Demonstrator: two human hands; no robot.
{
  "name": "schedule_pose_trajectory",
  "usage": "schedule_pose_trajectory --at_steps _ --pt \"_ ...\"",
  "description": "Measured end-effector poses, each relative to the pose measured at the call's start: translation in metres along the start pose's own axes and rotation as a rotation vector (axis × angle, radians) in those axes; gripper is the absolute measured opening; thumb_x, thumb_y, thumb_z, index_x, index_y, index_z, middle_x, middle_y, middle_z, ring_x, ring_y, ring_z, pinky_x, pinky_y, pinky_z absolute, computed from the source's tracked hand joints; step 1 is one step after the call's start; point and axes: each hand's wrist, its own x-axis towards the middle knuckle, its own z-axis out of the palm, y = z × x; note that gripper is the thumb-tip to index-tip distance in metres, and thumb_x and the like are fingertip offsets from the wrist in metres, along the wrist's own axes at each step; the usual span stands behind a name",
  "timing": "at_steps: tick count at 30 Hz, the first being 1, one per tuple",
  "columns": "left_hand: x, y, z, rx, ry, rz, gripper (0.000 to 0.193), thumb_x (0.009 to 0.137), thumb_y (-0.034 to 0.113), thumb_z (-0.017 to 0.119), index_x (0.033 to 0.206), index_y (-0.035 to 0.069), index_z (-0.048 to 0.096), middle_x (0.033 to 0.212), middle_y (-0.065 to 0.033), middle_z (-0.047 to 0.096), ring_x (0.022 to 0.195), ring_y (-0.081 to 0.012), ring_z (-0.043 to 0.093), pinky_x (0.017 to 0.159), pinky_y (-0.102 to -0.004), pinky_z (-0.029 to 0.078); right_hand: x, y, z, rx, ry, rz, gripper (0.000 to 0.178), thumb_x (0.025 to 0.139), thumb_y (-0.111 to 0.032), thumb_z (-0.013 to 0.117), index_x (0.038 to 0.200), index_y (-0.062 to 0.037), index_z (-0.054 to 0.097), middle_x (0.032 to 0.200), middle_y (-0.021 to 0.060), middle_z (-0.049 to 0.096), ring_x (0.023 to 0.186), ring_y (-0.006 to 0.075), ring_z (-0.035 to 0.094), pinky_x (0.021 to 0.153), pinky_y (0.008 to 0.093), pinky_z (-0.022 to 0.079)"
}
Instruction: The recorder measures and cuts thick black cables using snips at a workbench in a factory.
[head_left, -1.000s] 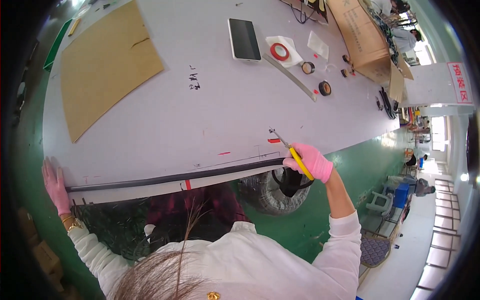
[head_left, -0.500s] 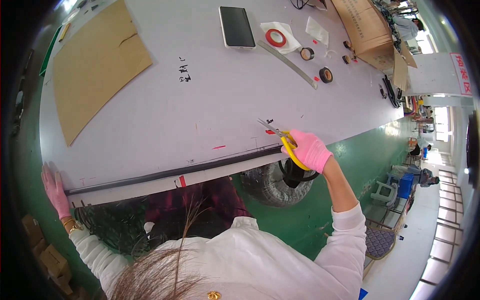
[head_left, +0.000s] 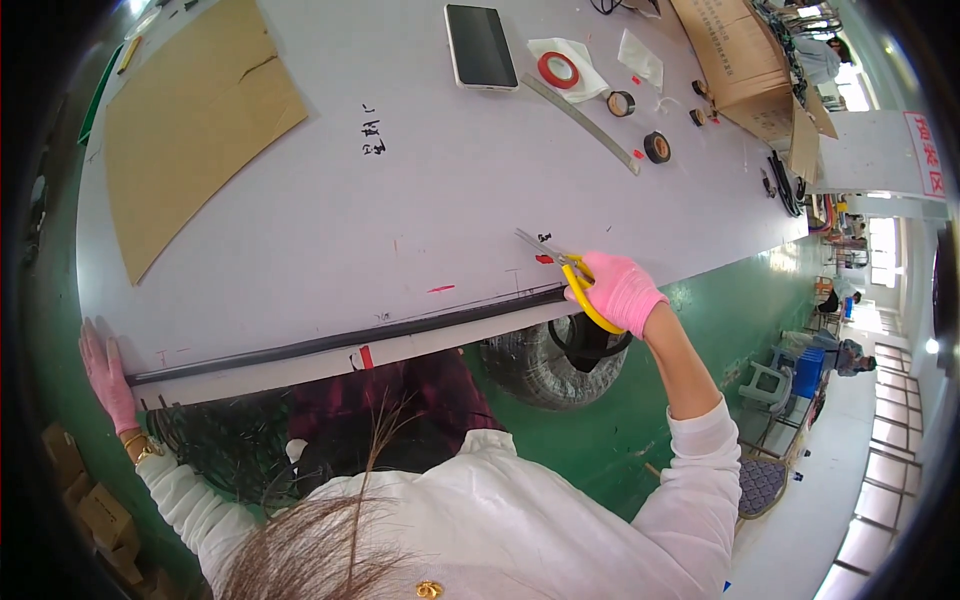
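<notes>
While the left hand [head_left: 107, 375], in a pink knit glove, lies at the table's left edge with its fingers straight, its thumb apart and nothing in its grasp, the right hand [head_left: 622, 292], in a matching ribbed glove, curls around yellow-handled scissors [head_left: 573, 278]. Their slim metal blades point up and leftward, over the tabletop [head_left: 450, 200]. Black tubing [head_left: 330, 343], smooth, slender and rounded, lies along the near rim, from just beside the left hand to the right hand; I cannot tell whether the right fingers pinch it too. A narrow pale strip of tabletop shows between tubing and rim, crossed by a red mark [head_left: 366, 357]. Beyond the tubing, a broad, flat stretch reaches to a thin metal ruler [head_left: 585, 125], a glossy dark-screened tablet [head_left: 481, 47] and a ring of red tape [head_left: 543, 72]. At far left lies a stiff brown cardboard sheet [head_left: 190, 140] with a torn slit. Right of the table's slanting edge, green floor [head_left: 690, 340] opens beside a plastic-wrapped coil [head_left: 520, 385]
</notes>
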Motion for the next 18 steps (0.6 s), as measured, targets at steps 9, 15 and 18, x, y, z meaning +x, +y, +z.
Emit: schedule_pose_trajectory --at_steps 9,15,18 --pt "0.001 0.001 -0.002 -0.03 -0.025 -0.002 0.056 0.098 0.032 0.044 0.147 0.008 0.033 0.151 -0.0136 0.034 0.141 -0.0306 0.026 0.116 -0.0396 0.019 0.004 0.002 -0.002 -0.05 0.024 -0.046 0.038 0.081 -0.037 0.069 0.09 -0.002 0.06 0.08 0.02 0.064 0.079 0.0382 0.062 0.07 0.0431 0.049" --pt "-0.005 0.0 -0.001 -0.028 0.005 -0.027 0.052 0.097 0.025 0.044 0.145 0.006 0.036 0.15 -0.0147 0.035 0.14 -0.0305 0.029 0.115 -0.0396 0.021 0.001 -0.008 -0.013 -0.087 -0.053 -0.027 0.029 0.086 -0.03 0.057 0.101 -0.0055 0.064 0.095 0.0176 0.068 0.091 0.034 0.065 0.079 0.0415 0.052" --pt "-0.018 0.126 0.009 -0.518 0.066 -0.085 0.05 0.091 0.008 0.05 0.139 -0.001 0.042 0.144 -0.0148 0.043 0.134 -0.0308 0.038 0.113 -0.0423 0.028 0.004 -0.002 -0.005 -0.055 0.032 -0.039 0.035 0.083 -0.037 0.064 0.093 -0.0037 0.063 0.086 0.0197 0.066 0.082 0.0367 0.064 0.072 0.0423 0.051"
